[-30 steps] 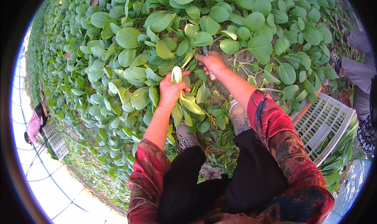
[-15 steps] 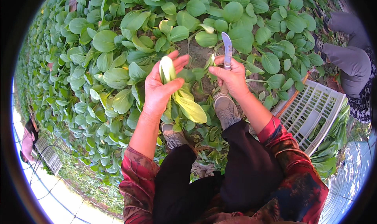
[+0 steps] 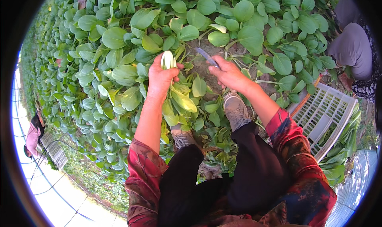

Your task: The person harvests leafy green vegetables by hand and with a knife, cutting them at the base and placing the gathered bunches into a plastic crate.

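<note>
White slatted plastic crate [image 3: 323,116], lower right, tipped on its side beside the bed: cut leafy greens [image 3: 343,147] lie in it and spill along its outer edge. Left hand [image 3: 160,79]: closed around a cut bok choy plant [image 3: 170,73], pale stem base up, leaves hanging below the fist. Right hand [image 3: 227,73]: gripped on a knife [image 3: 207,57], blade pointing up-left over a patch of bare soil [image 3: 207,73]. Hands apart, soil patch between them. Dense bed of growing greens [image 3: 119,55] crowds the patch on three sides; two grey shoes [image 3: 235,109] stand among loose trimmed leaves. Another person's grey-clad limb [image 3: 352,47], upper right, is cut off by the rim; knife handle hidden in the fist.
</note>
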`<state>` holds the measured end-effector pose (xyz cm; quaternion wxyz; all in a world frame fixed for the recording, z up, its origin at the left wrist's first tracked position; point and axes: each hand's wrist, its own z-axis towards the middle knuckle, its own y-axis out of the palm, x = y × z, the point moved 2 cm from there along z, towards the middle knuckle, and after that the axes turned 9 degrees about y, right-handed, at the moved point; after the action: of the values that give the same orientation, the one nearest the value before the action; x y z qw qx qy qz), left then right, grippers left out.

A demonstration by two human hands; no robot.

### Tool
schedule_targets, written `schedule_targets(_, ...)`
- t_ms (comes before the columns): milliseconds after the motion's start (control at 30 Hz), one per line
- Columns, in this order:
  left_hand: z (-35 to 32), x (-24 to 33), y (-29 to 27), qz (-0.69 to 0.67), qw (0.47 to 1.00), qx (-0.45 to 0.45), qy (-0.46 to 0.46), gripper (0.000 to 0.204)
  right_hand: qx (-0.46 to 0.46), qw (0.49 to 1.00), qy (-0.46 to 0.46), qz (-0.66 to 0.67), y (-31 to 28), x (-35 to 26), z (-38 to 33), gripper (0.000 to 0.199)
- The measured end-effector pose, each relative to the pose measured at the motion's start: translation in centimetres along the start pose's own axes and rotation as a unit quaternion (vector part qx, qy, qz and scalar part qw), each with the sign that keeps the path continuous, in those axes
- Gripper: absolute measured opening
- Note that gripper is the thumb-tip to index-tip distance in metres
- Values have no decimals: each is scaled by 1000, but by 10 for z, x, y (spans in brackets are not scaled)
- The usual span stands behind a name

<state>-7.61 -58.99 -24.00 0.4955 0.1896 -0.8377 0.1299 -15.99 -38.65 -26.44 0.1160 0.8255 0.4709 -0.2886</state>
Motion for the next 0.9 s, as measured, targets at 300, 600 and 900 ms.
schedule_targets(300, 7, -34, -16, 167, 984, 30, 54, 40, 154, 958, -98, -219, 26, 3, 79, 31)
schedule_targets(600, 7, -37, -24, 131, 990, 53, 26, 31, 172, 943, -106, -264, 31, 0, 83, 29)
schedule_targets(900, 11, -41, -27, 51, 997, 52, 13, 34, 80, 946, -81, -302, 21, -30, 109, 36)
